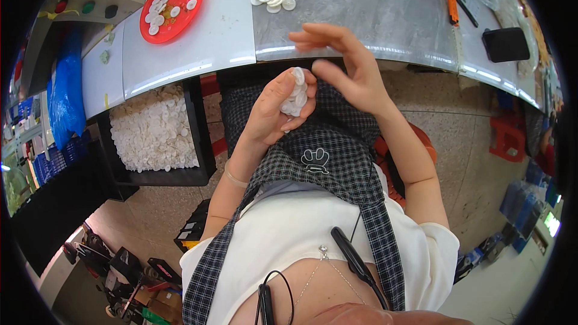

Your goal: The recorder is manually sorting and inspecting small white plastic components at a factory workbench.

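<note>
White table [226,30] spans the top of the head view, above a speckled floor [445,129]. Below its edge, the left hand [269,107] is curled around a clump of white discs [294,101]; the right hand [359,72] hangs near it, empty, fingers spread. Discs could slip out and drop if the left grip loosens, since they stack unevenly past the fingers. Count: two hands, one red plate [185,21] bearing roughly a dozen discs, one black bin [206,144], one phone [506,44]; the held discs overlap too much to count.
</note>
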A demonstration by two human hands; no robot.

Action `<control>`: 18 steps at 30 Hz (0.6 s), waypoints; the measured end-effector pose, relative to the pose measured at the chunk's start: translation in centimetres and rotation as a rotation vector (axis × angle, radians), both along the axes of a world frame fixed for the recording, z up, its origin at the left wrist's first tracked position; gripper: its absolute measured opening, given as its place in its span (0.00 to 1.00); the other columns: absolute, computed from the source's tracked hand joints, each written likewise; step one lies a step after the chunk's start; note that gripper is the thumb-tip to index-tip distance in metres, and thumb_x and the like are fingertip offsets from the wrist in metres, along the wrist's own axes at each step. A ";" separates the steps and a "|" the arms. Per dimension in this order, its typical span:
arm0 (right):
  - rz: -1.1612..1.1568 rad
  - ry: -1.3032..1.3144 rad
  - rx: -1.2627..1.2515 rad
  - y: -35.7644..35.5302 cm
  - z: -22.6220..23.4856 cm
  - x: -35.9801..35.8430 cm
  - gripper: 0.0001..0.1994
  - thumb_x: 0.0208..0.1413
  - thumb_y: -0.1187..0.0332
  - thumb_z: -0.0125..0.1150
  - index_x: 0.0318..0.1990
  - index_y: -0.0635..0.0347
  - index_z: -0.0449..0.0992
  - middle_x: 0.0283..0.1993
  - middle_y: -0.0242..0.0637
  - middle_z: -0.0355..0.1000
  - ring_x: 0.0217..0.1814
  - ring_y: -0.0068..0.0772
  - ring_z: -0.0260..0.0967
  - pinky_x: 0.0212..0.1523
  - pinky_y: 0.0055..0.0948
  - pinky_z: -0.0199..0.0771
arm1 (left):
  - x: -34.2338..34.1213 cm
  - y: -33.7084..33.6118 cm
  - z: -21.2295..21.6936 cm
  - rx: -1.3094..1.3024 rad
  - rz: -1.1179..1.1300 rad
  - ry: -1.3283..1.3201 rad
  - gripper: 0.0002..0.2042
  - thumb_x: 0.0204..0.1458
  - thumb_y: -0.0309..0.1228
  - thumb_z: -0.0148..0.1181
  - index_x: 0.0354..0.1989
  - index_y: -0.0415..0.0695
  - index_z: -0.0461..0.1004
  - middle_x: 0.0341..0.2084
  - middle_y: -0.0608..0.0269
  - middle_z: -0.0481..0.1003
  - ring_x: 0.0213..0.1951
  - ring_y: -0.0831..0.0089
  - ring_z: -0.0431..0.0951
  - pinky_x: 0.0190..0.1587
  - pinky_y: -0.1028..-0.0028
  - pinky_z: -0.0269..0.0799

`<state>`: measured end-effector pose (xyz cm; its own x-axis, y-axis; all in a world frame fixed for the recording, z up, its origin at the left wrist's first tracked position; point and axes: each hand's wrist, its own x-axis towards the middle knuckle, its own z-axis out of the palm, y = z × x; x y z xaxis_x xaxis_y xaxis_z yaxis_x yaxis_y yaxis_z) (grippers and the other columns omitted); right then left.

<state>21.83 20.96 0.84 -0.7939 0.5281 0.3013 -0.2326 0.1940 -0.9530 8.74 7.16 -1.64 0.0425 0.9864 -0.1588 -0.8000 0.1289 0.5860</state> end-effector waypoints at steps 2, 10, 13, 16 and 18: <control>-0.028 -0.017 0.074 1.3 -0.4 -0.7 0.24 0.56 0.77 0.59 0.61 0.57 0.67 0.59 0.40 0.72 0.61 0.35 0.69 0.65 0.36 0.62 | 0.1 0.2 0.3 -0.003 0.032 0.005 0.18 0.65 0.46 0.48 0.42 0.40 0.68 0.32 0.64 0.70 0.21 0.84 0.67 0.12 0.87 0.54; -0.351 -0.281 0.961 3.2 -2.3 -6.8 0.21 0.57 0.64 0.60 0.59 0.46 0.71 0.69 0.33 0.61 0.71 0.37 0.56 0.67 0.44 0.52 | -0.7 -0.3 0.6 -0.068 0.077 0.144 0.15 0.66 0.42 0.47 0.41 0.41 0.68 0.32 0.64 0.69 0.21 0.84 0.66 0.13 0.87 0.53; -0.334 -0.332 1.060 3.3 -2.7 -8.5 0.21 0.57 0.60 0.60 0.59 0.45 0.71 0.71 0.32 0.58 0.73 0.36 0.52 0.69 0.47 0.48 | -3.0 -1.7 0.2 -0.116 0.141 0.163 0.14 0.65 0.41 0.48 0.40 0.41 0.68 0.31 0.65 0.69 0.19 0.84 0.65 0.12 0.87 0.51; -0.311 -0.373 1.098 3.6 -3.3 -8.9 0.21 0.58 0.57 0.59 0.59 0.44 0.71 0.70 0.31 0.59 0.74 0.34 0.51 0.70 0.51 0.45 | -6.6 -3.7 1.1 -0.160 0.372 0.352 0.14 0.65 0.41 0.48 0.42 0.41 0.69 0.30 0.65 0.70 0.20 0.83 0.67 0.11 0.87 0.51; -0.280 -0.415 1.072 3.8 -3.5 -8.4 0.19 0.59 0.57 0.58 0.58 0.44 0.72 0.70 0.31 0.60 0.74 0.33 0.52 0.71 0.50 0.43 | -9.4 -5.6 1.6 -0.272 0.594 0.537 0.14 0.65 0.40 0.48 0.44 0.40 0.69 0.30 0.65 0.72 0.21 0.83 0.68 0.12 0.88 0.51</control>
